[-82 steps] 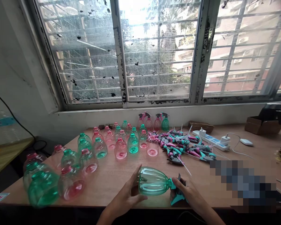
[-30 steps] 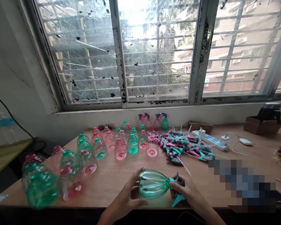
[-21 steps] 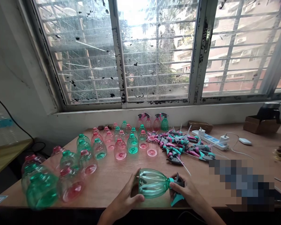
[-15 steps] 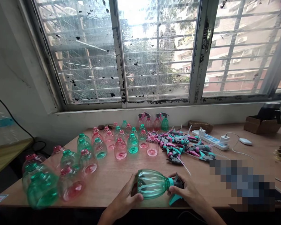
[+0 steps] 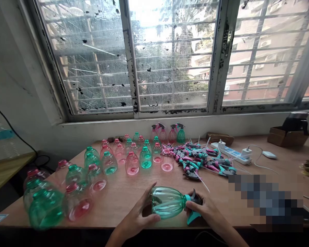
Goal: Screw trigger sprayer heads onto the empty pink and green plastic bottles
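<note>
At the bottom centre, the left hand [image 5: 137, 216] grips the green bottle [image 5: 167, 202] lying sideways; the right hand [image 5: 207, 212] closes on its sprayer head [image 5: 194, 207]. If the head sits crooked, the thread may cross.

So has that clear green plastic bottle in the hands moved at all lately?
No. The clear green plastic bottle stays on its side near the wooden table's front edge.
</note>
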